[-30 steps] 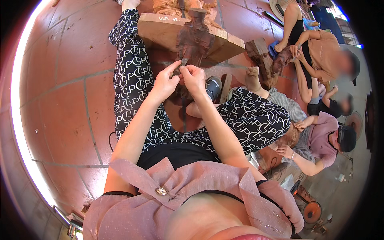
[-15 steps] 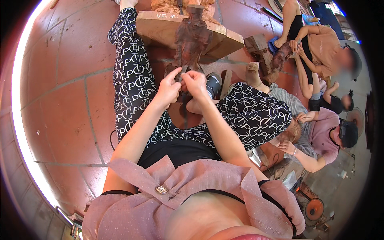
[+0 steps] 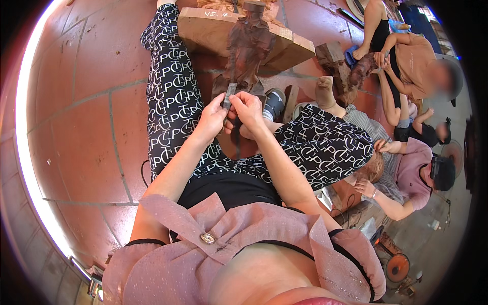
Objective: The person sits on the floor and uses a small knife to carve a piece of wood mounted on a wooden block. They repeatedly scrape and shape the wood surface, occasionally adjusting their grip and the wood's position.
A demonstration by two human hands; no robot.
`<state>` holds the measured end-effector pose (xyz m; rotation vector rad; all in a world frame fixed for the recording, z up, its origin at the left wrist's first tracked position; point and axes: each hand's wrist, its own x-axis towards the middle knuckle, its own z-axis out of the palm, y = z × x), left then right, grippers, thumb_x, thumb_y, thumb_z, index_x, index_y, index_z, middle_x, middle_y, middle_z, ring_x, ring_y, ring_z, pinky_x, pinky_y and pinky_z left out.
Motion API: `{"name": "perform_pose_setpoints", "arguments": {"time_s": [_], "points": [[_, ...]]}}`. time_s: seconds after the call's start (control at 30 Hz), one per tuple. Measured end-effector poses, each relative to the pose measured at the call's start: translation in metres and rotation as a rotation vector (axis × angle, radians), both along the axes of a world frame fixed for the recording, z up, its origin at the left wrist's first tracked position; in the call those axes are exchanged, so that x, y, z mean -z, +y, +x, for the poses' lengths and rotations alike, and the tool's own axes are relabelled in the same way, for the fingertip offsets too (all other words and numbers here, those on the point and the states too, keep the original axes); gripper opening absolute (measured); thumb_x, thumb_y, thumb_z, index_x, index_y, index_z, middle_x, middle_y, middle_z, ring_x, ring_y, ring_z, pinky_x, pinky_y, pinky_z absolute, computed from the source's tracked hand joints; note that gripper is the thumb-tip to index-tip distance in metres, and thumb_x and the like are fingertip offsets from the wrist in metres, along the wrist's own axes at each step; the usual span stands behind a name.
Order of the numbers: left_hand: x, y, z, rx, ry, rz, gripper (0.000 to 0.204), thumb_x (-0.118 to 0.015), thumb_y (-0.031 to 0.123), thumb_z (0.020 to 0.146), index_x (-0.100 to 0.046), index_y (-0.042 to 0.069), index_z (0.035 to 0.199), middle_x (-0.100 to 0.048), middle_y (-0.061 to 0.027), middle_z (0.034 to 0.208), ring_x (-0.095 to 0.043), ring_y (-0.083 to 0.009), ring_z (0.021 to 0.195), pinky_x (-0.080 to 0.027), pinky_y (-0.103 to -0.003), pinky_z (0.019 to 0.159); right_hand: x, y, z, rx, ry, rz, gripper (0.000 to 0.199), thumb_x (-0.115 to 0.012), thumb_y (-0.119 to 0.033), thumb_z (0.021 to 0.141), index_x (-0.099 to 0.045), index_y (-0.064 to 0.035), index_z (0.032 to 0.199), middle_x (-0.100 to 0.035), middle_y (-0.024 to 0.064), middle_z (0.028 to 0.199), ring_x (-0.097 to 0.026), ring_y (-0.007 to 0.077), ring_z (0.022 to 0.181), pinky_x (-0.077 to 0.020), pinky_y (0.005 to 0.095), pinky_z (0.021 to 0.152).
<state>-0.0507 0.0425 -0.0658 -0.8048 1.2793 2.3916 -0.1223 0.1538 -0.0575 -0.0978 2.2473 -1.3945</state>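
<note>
Between my two hands, just in front of a dark reddish-brown wooden carving, is a small flat grey strip (image 3: pixel 231 90). My left hand (image 3: pixel 212 121) is closed around its lower part, the far end sticking up past the fingers. My right hand (image 3: pixel 247 109) pinches the same strip from the other side, fingertips close to the left ones. Whether the strip is folded sandpaper or a thin tool, I cannot tell. The carving (image 3: pixel 249 46) stands upright on the floor between my legs, apart from the strip's tip as far as I can see; my hands hide part of its foot.
Behind the carving lies a thick pale wooden slab (image 3: pixel 292 48) with orange-brown wood on it. Rough dark wood (image 3: pixel 335 66) stands to the right. Several people sit along the right, one working on a reddish carving (image 3: pixel 363 71). A fan (image 3: pixel 398 267) is at the lower right.
The grey strip, mostly hidden before, now shows between my fingers. My left index finger, stretched forward earlier, has drawn back around it. Both hands sit slightly nearer to me.
</note>
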Motion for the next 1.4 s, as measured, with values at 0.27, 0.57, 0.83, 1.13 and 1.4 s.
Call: {"name": "perform_pose_setpoints", "arguments": {"time_s": [0.27,0.57,0.83,1.13,1.4], "points": [[-0.008,-0.002,-0.007,-0.055,0.048,-0.015,0.053,-0.041,0.003,0.091,-0.032,0.015,0.142,-0.047,-0.0008,0.073,-0.038,-0.0057,0.044,-0.028,-0.02,0.036,0.011,-0.001,-0.002,0.011,-0.019,-0.066,0.024,-0.059,-0.019,0.084,-0.063,0.0018,0.075,-0.061,0.0066,0.061,-0.058,0.0119,0.057,-0.0442,0.0279,0.053],[-0.012,-0.024,-0.065,-0.165,0.256,-0.083,0.047,-0.043,0.006,0.091,-0.041,0.01,0.137,-0.051,0.0008,0.074,-0.037,-0.0033,0.045,-0.025,-0.019,0.036,-0.005,-0.038,-0.054,-0.035,0.363,0.094,0.03,-0.054,-0.026,0.083,-0.065,0.0002,0.076,-0.062,0.02,0.067,-0.063,0.0311,0.065,-0.0479,0.0389,0.062],[-0.004,-0.002,-0.04,-0.154,0.153,-0.075,0.047,-0.041,0.006,0.093,-0.038,0.011,0.139,-0.045,0.005,0.063,-0.031,-0.0029,0.04,-0.022,-0.019,0.035,0.005,-0.023,-0.034,-0.088,0.403,0.302,0.03,-0.055,-0.027,0.079,-0.065,-0.0002,0.069,-0.06,0.0217,0.065,-0.062,0.0371,0.063,-0.0478,0.0443,0.062],[-0.017,-0.029,-0.058,-0.168,0.223,-0.019,0.051,-0.041,0.006,0.089,-0.04,0.014,0.139,-0.042,0.0057,0.062,-0.029,-0.002,0.043,-0.021,-0.017,0.036,-0.021,-0.042,-0.048,-0.053,0.385,0.063,0.03,-0.056,-0.026,0.083,-0.064,0.0006,0.071,-0.059,0.0211,0.062,-0.061,0.0351,0.059,-0.0461,0.0422,0.057],[-0.001,-0.033,-0.054,-0.074,0.14,-0.009,0.05,-0.045,0.007,0.088,-0.043,0.013,0.137,-0.044,0.0041,0.063,-0.028,-0.0032,0.04,-0.019,-0.019,0.036,0.008,-0.036,-0.046,-0.045,0.376,0.157,0.032,-0.056,-0.026,0.081,-0.061,0.001,0.066,-0.058,0.0215,0.062,-0.061,0.0365,0.06,-0.046,0.045,0.059]]}}
